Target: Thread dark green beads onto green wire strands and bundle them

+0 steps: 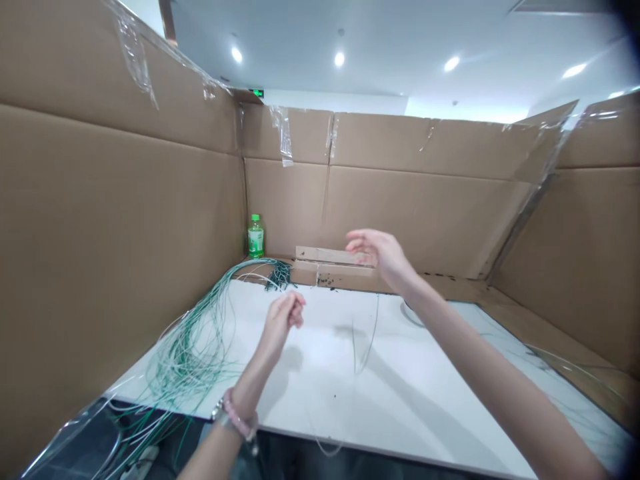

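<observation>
My left hand [284, 317] is over the left middle of the white tabletop [320, 393], fingers curled together in a pinch; whatever is between the fingertips is too small to make out. Higher and to the right, my right hand [379, 253] is raised near the back edge, its fingers loosely bent and apart, with nothing visible in them. Below it a thin pale wire [369, 347] forms a narrow loop; I cannot tell whether it touches a hand. To the left lies a large tangled bundle of green and white wires [193, 353], its dark tips [280, 275] gathered at the back.
Tall cardboard walls [430, 207] enclose the table on the left, back and right. A green-capped bottle [256, 239] stands in the back left corner. Cardboard strips [345, 275] with small dark bits lie along the back. A round object [411, 315] is partly behind my right forearm.
</observation>
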### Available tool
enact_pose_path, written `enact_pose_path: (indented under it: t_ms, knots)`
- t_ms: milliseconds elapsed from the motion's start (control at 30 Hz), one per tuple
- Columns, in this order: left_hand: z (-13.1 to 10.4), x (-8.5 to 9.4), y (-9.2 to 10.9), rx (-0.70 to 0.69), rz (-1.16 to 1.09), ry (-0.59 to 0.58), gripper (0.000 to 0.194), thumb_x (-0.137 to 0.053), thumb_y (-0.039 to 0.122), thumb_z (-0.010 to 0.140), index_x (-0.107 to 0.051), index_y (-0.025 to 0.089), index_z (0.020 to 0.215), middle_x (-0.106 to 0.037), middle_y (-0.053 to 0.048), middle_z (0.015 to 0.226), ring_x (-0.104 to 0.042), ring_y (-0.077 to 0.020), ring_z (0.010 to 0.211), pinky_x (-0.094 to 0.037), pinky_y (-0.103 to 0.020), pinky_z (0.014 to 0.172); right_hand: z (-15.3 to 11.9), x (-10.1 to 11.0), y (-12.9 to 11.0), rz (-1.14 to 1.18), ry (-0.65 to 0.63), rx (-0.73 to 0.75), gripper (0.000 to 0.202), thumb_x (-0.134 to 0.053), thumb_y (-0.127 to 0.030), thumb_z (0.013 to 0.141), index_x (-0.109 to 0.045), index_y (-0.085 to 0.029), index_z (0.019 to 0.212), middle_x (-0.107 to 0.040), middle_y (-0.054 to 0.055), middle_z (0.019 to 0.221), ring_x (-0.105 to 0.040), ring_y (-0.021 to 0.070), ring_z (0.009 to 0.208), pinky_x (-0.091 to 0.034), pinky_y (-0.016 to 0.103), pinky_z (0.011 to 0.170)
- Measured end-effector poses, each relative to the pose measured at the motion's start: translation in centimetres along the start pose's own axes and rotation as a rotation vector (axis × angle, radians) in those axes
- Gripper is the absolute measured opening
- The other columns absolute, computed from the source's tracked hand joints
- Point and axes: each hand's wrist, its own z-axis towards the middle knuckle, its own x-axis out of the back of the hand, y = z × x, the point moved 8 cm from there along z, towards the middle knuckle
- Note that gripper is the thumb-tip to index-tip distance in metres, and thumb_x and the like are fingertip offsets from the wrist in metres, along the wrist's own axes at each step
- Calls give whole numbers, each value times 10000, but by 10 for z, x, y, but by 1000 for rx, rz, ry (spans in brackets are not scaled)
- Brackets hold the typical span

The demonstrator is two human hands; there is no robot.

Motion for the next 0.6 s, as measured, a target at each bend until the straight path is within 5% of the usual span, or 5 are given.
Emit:
enact_pose_path:
  t_ms: [100, 233, 333, 433, 600]
  knots:
    - [-13, -35, -14, 84, 41, -111, 449, -667, 556, 677, -529, 132, 616, -308, 78, 477, -246, -32, 397, -255, -180, 402, -23, -47, 41, -102, -159, -71, 208, -586, -346, 807, -659, -155, 766, -685, 64, 781, -643, 145, 694, -492, 211, 520]
    - [-21, -52, -37, 208, 99, -184, 425, -586, 527, 741, -487, 158, 554, -371, 47, 431, -319, -63, 360, -301, -210, 384, -68, -86, 87, -177, -297, -162, 465, -377, -573, 885, -621, -178, 912, -550, -17, 504, -545, 154, 375, -413, 252, 320]
    - [-34, -45, -47, 286, 148, -218, 376, -565, 482, 777, -554, 153, 594, -501, -3, 491, -466, -115, 422, -414, -250, 453, -86, -86, 98, -249, -250, -112, 476, -308, -578, 912, -575, -191, 842, -574, 2, 614, -537, 135, 417, -374, 235, 334]
    - [-51, -31, -43, 295, 221, -233, 248, -624, 398, 785, -680, 158, 761, -675, -74, 835, -631, -181, 827, -492, -287, 798, -94, -79, 97, -353, -153, -5, 450, -298, -516, 938, -548, -197, 741, -599, 39, 737, -572, 162, 646, -446, 275, 541]
    - [-67, -12, -37, 258, 171, -61, 496, -590, 497, 811, -598, 242, 1236, -488, -66, 1398, -390, -204, 1334, -281, -306, 1113, -108, -76, 96, -529, 6, 103, 359, -338, -418, 933, -516, -222, 690, -565, 60, 715, -502, 232, 743, -395, 374, 692]
